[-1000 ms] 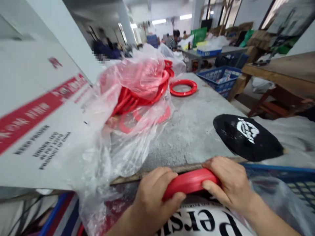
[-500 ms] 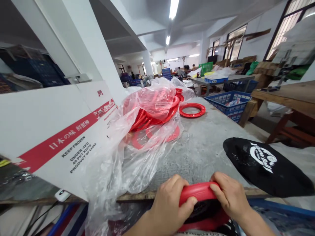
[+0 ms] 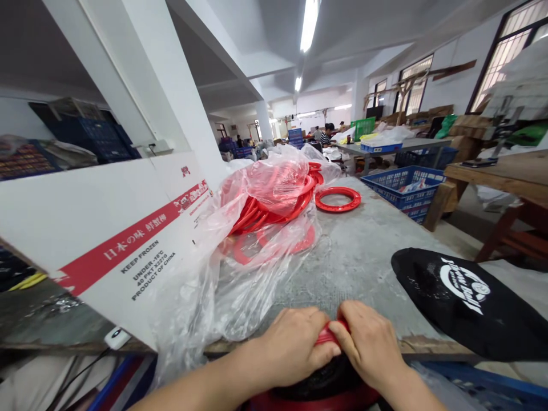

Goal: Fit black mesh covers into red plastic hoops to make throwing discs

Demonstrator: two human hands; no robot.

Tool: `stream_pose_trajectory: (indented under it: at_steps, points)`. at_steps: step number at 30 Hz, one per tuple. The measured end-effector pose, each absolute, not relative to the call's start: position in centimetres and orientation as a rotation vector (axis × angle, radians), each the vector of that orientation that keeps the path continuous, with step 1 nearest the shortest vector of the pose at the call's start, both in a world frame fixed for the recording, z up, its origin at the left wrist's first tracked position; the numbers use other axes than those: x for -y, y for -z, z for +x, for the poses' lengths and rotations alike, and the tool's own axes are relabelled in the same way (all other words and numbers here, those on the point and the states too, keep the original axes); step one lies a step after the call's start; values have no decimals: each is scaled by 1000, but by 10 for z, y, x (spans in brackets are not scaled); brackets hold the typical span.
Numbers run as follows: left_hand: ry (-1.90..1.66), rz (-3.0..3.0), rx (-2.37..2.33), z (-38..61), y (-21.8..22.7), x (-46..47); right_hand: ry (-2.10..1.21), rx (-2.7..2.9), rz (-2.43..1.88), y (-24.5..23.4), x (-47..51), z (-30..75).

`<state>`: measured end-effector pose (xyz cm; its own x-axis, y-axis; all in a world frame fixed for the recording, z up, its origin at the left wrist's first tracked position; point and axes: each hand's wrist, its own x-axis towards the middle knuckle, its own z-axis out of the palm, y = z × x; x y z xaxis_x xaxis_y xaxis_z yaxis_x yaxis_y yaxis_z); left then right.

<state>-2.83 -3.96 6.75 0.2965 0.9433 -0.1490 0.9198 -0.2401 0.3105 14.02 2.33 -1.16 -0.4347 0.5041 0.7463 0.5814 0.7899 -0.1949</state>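
In the head view, a red ring (image 3: pixel 327 335) with black material (image 3: pixel 323 379) inside it is held at the table's front edge, low in the picture. My left hand (image 3: pixel 295 342) is wrapped round its top rim from the left. Close beside it, my right hand (image 3: pixel 370 342) grips the same rim from the right, thumb pressed on the near side. My hands cover much of the rim, and the bottom of the picture cuts off the ring's lower part. Right of my hands lies a flat black fabric disc (image 3: pixel 419 285) with white print.
Many red rings (image 3: pixel 278 214) lie under clear plastic (image 3: pixel 252 291) on the grey table (image 3: pixel 355 257). One loose ring (image 3: pixel 338 209) sits beyond. A white carton (image 3: pixel 103 211) stands left. A blue crate (image 3: pixel 398 197) is right of the table; a person (image 3: pixel 325 136) sits far back.
My hands have drawn closer together along the top rim, the right one moving left. Less red rim shows between them. The view has shifted slightly.
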Motion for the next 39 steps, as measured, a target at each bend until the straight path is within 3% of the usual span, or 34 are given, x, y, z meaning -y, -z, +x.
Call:
stream_pose_trajectory:
  at_steps: [13,20,28,39]
  points:
    - [-64,2279,-1650,0,-73,20,110,2085,-892,12,-33,158]
    - [-200,2145,-1305,-26,-89,28,-343,1685,-1166,46,-28,239]
    - [-695,1969,-1298,-47,-35,51,-603,1336,-1244,78,-24,269]
    - [-640,2040,-1444,-30,-42,32,-808,1078,-1198,87,-23,247]
